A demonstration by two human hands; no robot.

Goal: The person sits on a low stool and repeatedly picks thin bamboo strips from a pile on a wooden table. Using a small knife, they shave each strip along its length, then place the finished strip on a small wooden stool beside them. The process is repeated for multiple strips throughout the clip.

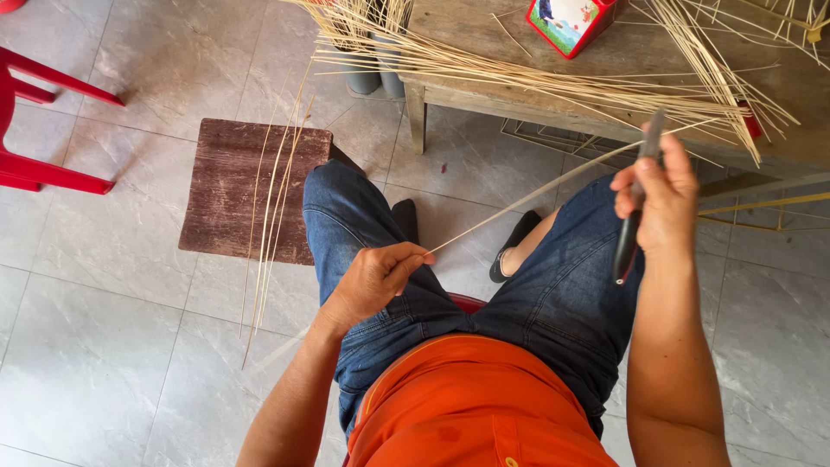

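A home craft workspace, by its grey tiled floor [104, 363]; thin cane strips [553, 82] heaped on a worn wooden table [484, 35] at one o'clock; a dark wooden stool [229, 186] at ten; red plastic chair [35, 130] at nine.

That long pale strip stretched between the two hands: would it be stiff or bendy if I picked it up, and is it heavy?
Probably bendy: the thin strip curves gently between the left hand and the right hand. Likely very light, since two fingertips pinch its end. It may snap if bent sharply, being so slender.

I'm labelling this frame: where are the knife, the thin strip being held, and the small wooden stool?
knife [626, 246]: head view, on its black handle.
thin strip [527, 197]: head view, mid-length between the hands.
wooden stool [226, 186]: head view, on its dark top.
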